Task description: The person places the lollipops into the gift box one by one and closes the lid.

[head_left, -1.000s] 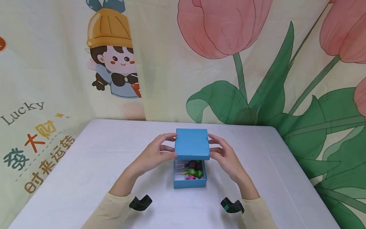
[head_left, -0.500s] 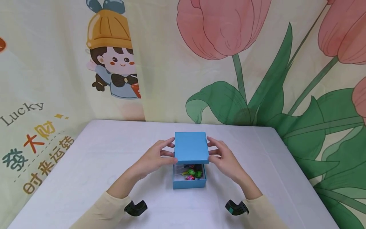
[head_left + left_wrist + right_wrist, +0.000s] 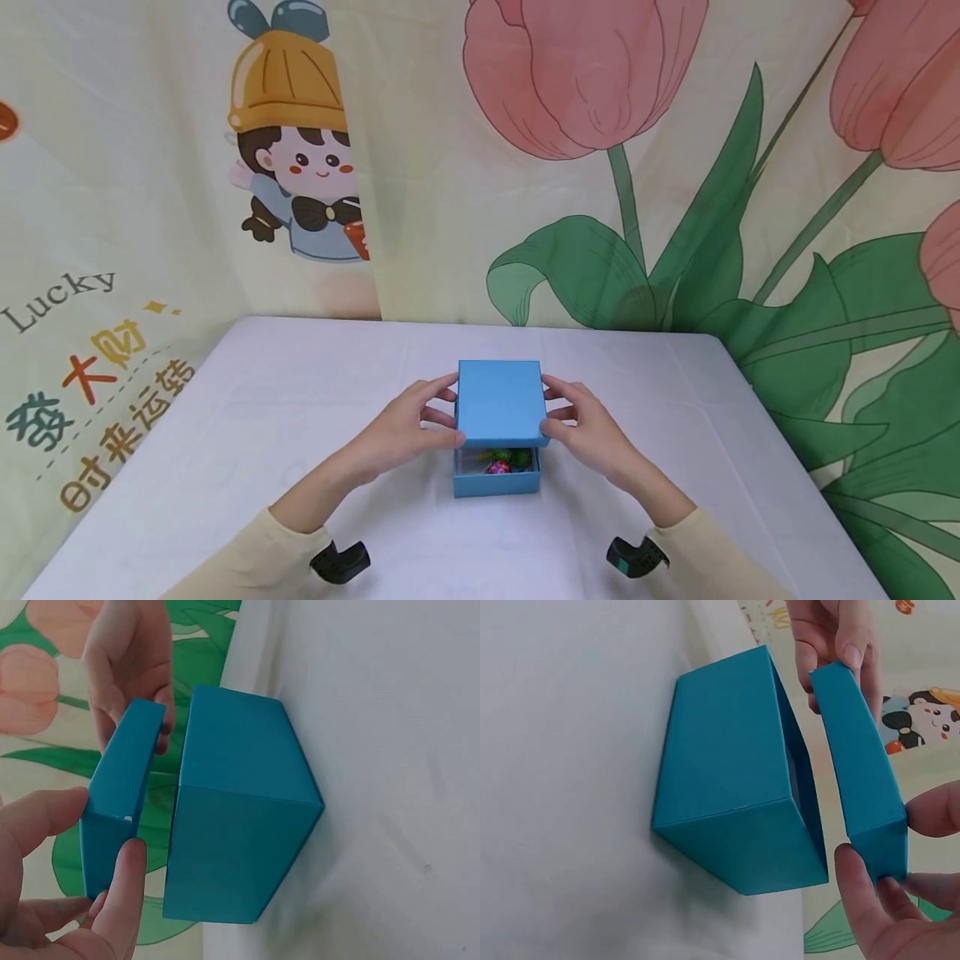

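Note:
A square blue lid [image 3: 499,402] is held level by its two sides, close above a blue box [image 3: 497,485]. My left hand [image 3: 401,425] grips the lid's left edge between thumb and fingers, and my right hand [image 3: 588,429] does the same on the right. In both wrist views a narrow gap separates the lid [image 3: 120,795] from the box [image 3: 727,742]. Through the front opening show a few lollipops [image 3: 501,467] with pink and green wrappers; the lid hides the rest of the inside.
The box stands on a table with a white cloth [image 3: 315,375]. Behind it hangs a printed backdrop [image 3: 427,167] with tulips and a cartoon figure. A black wrist device [image 3: 340,563] sits at the left sleeve, another black device [image 3: 636,557] at the right.
Both hands have brought the lid down and toward the front over the box. Fewer lollipops show than before. The box has stayed in place.

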The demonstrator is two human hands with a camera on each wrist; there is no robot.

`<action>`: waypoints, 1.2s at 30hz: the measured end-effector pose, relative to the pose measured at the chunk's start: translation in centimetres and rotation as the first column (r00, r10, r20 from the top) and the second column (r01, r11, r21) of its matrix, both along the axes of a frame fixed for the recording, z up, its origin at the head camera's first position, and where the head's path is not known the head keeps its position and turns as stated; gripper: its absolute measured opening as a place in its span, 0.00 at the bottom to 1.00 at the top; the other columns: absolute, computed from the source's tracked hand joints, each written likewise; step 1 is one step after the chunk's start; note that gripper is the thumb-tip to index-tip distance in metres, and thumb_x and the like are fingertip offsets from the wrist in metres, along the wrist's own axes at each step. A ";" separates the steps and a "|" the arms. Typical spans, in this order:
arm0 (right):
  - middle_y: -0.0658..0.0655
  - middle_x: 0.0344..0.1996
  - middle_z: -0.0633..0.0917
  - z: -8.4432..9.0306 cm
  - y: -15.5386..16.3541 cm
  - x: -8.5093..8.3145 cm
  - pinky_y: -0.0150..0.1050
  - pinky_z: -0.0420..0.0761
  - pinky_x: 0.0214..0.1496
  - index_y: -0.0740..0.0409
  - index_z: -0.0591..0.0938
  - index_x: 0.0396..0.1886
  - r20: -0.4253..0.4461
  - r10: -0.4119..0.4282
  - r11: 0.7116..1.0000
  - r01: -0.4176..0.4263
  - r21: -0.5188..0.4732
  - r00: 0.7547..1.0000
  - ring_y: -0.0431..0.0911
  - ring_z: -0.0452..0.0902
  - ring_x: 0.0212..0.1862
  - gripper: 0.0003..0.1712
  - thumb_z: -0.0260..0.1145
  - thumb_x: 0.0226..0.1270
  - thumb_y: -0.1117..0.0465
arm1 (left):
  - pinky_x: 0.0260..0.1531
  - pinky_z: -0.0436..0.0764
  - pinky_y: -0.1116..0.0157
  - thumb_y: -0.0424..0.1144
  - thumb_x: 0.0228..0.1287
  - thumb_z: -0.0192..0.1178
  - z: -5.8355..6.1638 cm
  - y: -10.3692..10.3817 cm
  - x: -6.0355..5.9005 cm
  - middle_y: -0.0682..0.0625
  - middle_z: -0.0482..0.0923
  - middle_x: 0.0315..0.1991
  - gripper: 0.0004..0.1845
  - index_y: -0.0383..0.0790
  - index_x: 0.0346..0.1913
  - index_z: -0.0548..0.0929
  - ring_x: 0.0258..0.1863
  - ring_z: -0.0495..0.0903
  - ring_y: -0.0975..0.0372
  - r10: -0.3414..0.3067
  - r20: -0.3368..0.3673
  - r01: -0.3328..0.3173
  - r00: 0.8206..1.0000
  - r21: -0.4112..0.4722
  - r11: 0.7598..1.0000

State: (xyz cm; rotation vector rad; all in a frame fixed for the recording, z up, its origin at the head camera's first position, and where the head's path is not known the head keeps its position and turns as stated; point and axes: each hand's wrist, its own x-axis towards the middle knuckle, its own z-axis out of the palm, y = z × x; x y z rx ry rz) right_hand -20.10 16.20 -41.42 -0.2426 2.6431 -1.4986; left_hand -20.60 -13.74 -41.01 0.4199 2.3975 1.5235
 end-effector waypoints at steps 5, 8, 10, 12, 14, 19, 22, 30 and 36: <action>0.58 0.65 0.78 0.1 -0.2 0.5 0.46 0.89 0.54 0.52 0.68 0.82 -0.006 0.014 1.000 -0.013 0.018 1.000 0.51 0.82 0.58 0.40 0.70 0.73 0.64 | 0.54 0.85 0.54 0.44 0.63 0.78 -0.3 -0.2 0.4 0.45 0.72 0.69 0.50 0.49 0.84 0.60 0.60 0.82 0.55 0.003 0.028 -0.004 1.000 0.015 1.000; 0.58 0.65 0.78 0.2 -0.1 0.8 0.46 0.89 0.54 0.53 0.69 0.82 -0.003 0.030 0.999 -0.030 0.019 1.000 0.51 0.82 0.58 0.40 0.70 0.73 0.63 | 0.53 0.84 0.55 0.44 0.62 0.78 -0.5 -0.4 0.7 0.46 0.71 0.69 0.53 0.51 0.85 0.59 0.59 0.83 0.57 0.007 0.054 -0.008 0.998 0.025 1.000; 0.58 0.65 0.78 0.3 -0.1 0.8 0.46 0.89 0.54 0.53 0.69 0.82 0.001 0.039 0.999 -0.039 0.021 0.999 0.50 0.82 0.58 0.39 0.70 0.73 0.63 | 0.51 0.83 0.57 0.43 0.62 0.79 -0.7 -0.4 0.8 0.46 0.71 0.69 0.54 0.52 0.85 0.58 0.59 0.83 0.57 0.006 0.065 -0.008 0.998 0.029 1.000; 0.57 0.64 0.78 0.4 -0.1 0.9 0.46 0.89 0.54 0.53 0.69 0.82 0.006 0.044 0.999 -0.044 0.020 0.999 0.50 0.82 0.58 0.39 0.70 0.73 0.63 | 0.51 0.83 0.57 0.43 0.62 0.79 -0.7 -0.5 0.9 0.46 0.71 0.69 0.54 0.52 0.86 0.57 0.58 0.83 0.58 0.001 0.071 -0.003 0.997 0.035 0.999; 0.57 0.64 0.78 0.4 -0.1 1.0 0.46 0.88 0.54 0.52 0.69 0.82 0.015 0.048 0.999 -0.048 0.020 0.999 0.50 0.81 0.58 0.39 0.70 0.73 0.63 | 0.50 0.83 0.57 0.43 0.61 0.79 -0.8 -0.5 1.0 0.45 0.71 0.68 0.54 0.52 0.86 0.57 0.58 0.83 0.57 -0.001 0.073 -0.002 0.997 0.040 0.999; 0.57 0.64 0.78 0.2 -0.1 1.3 0.46 0.88 0.54 0.52 0.69 0.82 0.039 0.054 0.998 -0.055 0.021 0.998 0.50 0.81 0.58 0.39 0.70 0.74 0.63 | 0.48 0.84 0.57 0.43 0.62 0.79 -0.9 -0.6 1.1 0.45 0.71 0.68 0.54 0.52 0.85 0.58 0.58 0.84 0.56 -0.008 0.076 0.005 0.997 0.040 0.999; 0.56 0.64 0.78 0.1 -0.2 1.5 0.46 0.88 0.54 0.52 0.69 0.81 0.043 0.053 0.998 -0.054 0.022 0.998 0.49 0.81 0.58 0.39 0.70 0.73 0.63 | 0.48 0.83 0.58 0.43 0.62 0.79 -1.1 -0.8 1.2 0.44 0.71 0.68 0.54 0.51 0.85 0.58 0.58 0.83 0.56 -0.020 0.076 0.017 0.997 0.044 0.999; 0.56 0.64 0.78 -0.4 -0.3 1.8 0.46 0.88 0.55 0.53 0.69 0.82 0.046 0.072 0.997 -0.073 0.020 0.996 0.49 0.81 0.58 0.40 0.71 0.73 0.62 | 0.49 0.84 0.57 0.44 0.61 0.79 -1.6 -1.2 1.5 0.44 0.71 0.69 0.54 0.50 0.85 0.58 0.59 0.83 0.55 -0.021 0.084 0.017 0.996 0.051 0.999; 0.56 0.64 0.78 -0.7 -0.2 1.8 0.47 0.87 0.56 0.53 0.68 0.82 0.058 0.078 0.997 -0.080 0.018 0.995 0.50 0.81 0.59 0.40 0.71 0.73 0.61 | 0.49 0.85 0.58 0.42 0.60 0.80 -1.8 -1.2 1.7 0.43 0.71 0.68 0.54 0.49 0.85 0.59 0.59 0.83 0.54 -0.023 0.082 0.018 0.996 0.063 0.998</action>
